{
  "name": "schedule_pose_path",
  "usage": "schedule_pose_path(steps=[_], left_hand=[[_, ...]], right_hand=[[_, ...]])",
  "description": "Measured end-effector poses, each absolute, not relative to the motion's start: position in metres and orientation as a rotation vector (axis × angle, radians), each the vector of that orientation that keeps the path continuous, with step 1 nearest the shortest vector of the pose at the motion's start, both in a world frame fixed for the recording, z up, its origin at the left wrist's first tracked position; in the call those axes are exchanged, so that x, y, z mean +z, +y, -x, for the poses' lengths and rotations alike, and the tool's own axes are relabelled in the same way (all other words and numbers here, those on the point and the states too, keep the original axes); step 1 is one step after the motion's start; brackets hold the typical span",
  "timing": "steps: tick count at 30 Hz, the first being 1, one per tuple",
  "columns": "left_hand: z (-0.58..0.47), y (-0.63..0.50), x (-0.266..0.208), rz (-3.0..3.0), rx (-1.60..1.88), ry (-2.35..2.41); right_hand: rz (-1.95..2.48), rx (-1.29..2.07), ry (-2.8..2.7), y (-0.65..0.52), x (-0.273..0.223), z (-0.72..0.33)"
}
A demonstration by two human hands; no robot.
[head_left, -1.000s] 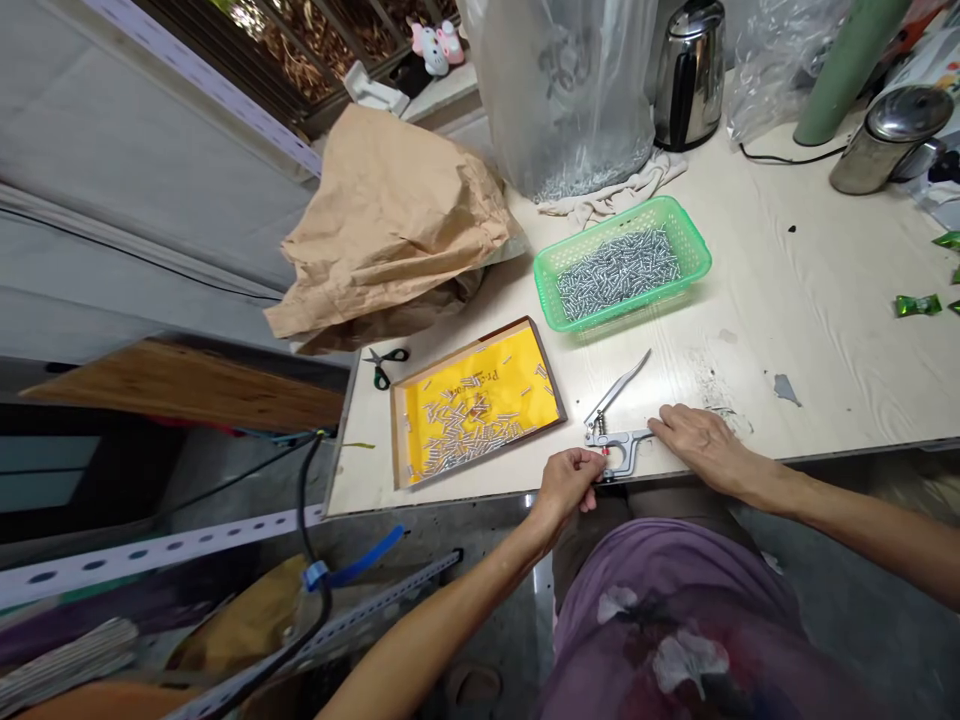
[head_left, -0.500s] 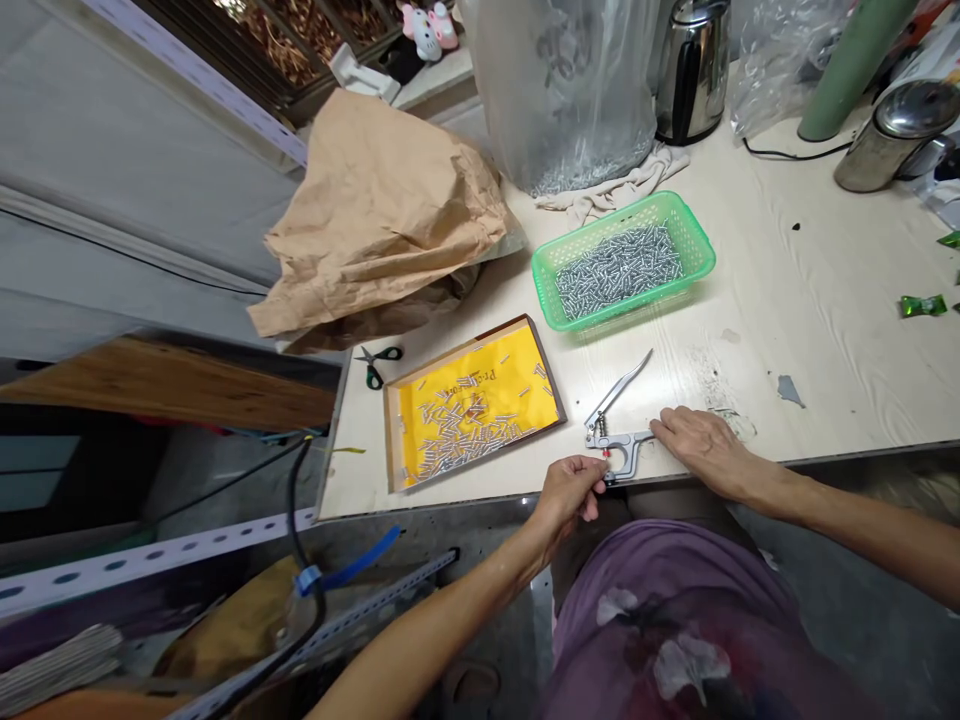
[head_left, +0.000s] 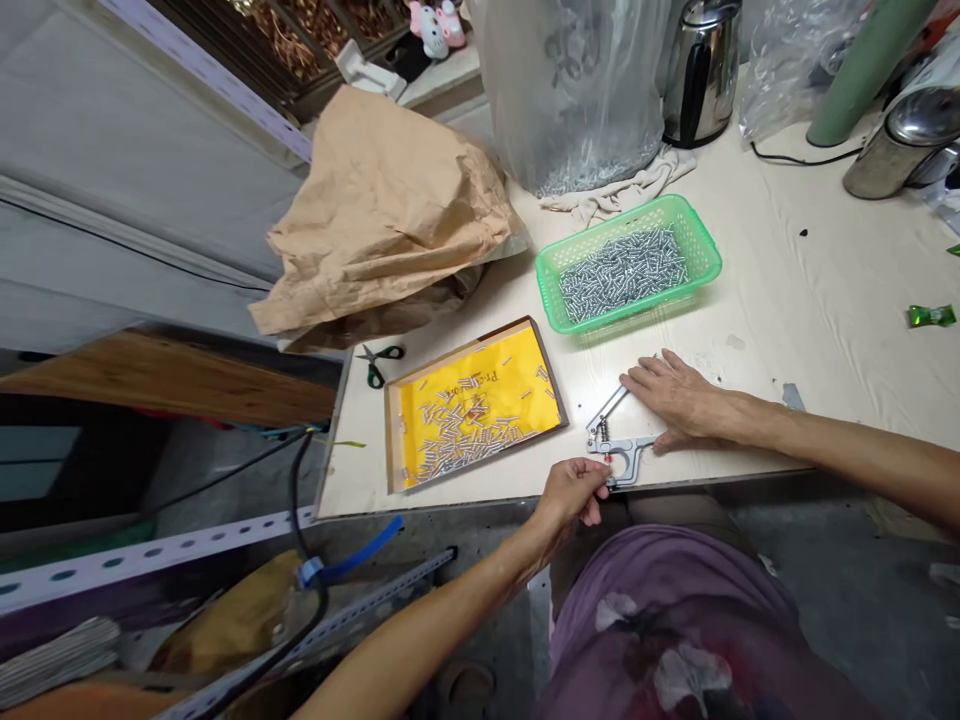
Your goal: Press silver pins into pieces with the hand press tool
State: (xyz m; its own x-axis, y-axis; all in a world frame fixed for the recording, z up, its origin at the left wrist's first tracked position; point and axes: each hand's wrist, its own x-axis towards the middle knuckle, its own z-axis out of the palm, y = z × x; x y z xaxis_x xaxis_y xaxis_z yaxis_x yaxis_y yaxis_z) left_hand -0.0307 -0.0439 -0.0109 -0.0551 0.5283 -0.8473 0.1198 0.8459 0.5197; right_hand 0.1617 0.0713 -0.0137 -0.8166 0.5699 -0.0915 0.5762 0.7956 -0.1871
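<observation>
Silver snap-fastener pliers (head_left: pixel 628 447) with a spring and a red part near the jaws lie at the table's front edge, their handles spread wide. My right hand (head_left: pixel 675 400) spans both handles, fingers over the upper one and thumb at the end of the lower one. At the jaws, my left hand (head_left: pixel 574 492) is closed in a pinch; whatever lies between its fingertips is too small to make out. To the left sits a shallow tray (head_left: pixel 551 375) with a yellow lining and many small metal pins (head_left: pixel 457 430). A green plastic basket (head_left: pixel 551 300) full of small metal screw-like pieces (head_left: pixel 626 275) stands behind the pliers.
Green-handled scissors (head_left: pixel 377 365) lie left of the tray. Behind are crumpled brown paper (head_left: pixel 390 210), a large plastic bag (head_left: pixel 570 90), a cloth (head_left: pixel 637 188) and a kettle (head_left: pixel 701 75). A green wrapper (head_left: pixel 931 316) lies at the right.
My right hand has moved up and left from the lower handle's end, its fingers now over the upper handle. My left hand stays pinched at the jaws.
</observation>
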Motion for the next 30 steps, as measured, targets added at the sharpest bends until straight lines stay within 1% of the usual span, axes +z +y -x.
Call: schedule_pose_path(steps=[5,11,14,17,19,21,23,26,30], left_hand=[[0.03,-0.044,-0.009,-0.51,0.353,1.636],[0.029,-0.042,-0.008,-0.535,0.34,1.631],[0.032,-0.045,-0.008,-0.626,0.273,1.653],[0.037,-0.05,-0.005,-1.02,0.217,1.768],[0.037,-0.052,-0.003,-1.442,0.292,1.837],[0.031,-0.049,-0.004,-1.845,0.389,1.787],[0.022,-0.04,-0.009,-2.134,0.405,1.646],[0.009,-0.022,-0.018,-2.351,0.304,1.474],[0.001,-0.004,-0.021,-2.416,0.097,1.446]], right_hand=[[-0.941,-0.229,2.872,0.066,-0.006,-0.158],[-0.981,-0.222,2.769,0.055,0.007,-0.156],[-0.984,-0.236,2.771,0.049,0.009,-0.159],[-1.004,-0.26,2.807,0.045,0.011,-0.162],[-1.011,-0.288,2.813,0.043,0.012,-0.162],[-1.022,-0.313,2.788,0.042,0.013,-0.161],[-1.039,-0.328,2.757,0.041,0.014,-0.16],[-1.048,-0.336,2.758,0.039,0.013,-0.164],[-1.128,-0.304,2.715,0.036,0.011,-0.173]])
